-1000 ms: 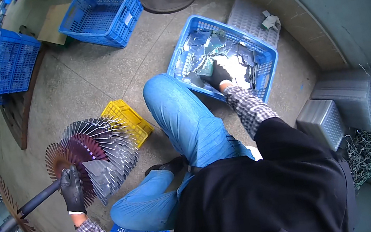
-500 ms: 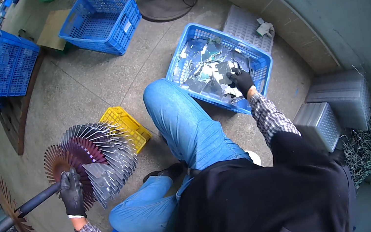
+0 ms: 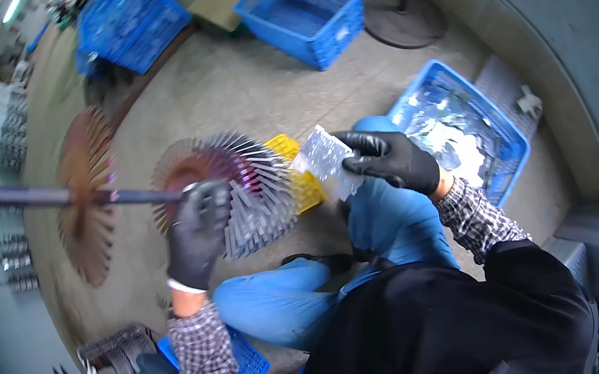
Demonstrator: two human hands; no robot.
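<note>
Many shiny flat pieces (image 3: 445,139) lie in one blue crate (image 3: 511,167).

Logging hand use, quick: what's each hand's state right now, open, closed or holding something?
Left hand: at the dark shaft, blurred; cannot tell whether it grips.
Right hand: closed, holding a thin shiny plate.

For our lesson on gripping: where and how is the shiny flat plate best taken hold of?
Pinch the plate by its right edge, probably best from the right, as the right hand does: the plate looks thin and flat, its left part jutting out free.
</note>
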